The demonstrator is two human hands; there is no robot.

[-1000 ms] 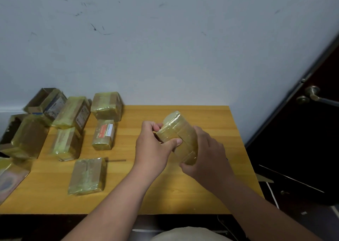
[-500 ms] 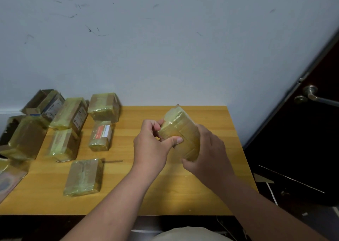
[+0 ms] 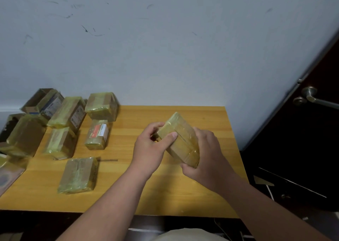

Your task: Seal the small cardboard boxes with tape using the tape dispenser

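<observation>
- Taped box (image 3: 178,139) tilted further upright since a second ago, gripped by left hand (image 3: 152,147) and right hand (image 3: 207,158), centre frame.
- Wrap apparently being checked; dispenser not seen.

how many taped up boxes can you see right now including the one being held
8: one box held by both hands; six on the table's left; one behind. More may hide past the left edge.

Nine taped boxes (image 3: 178,139), two hands (image 3: 150,149).
</observation>
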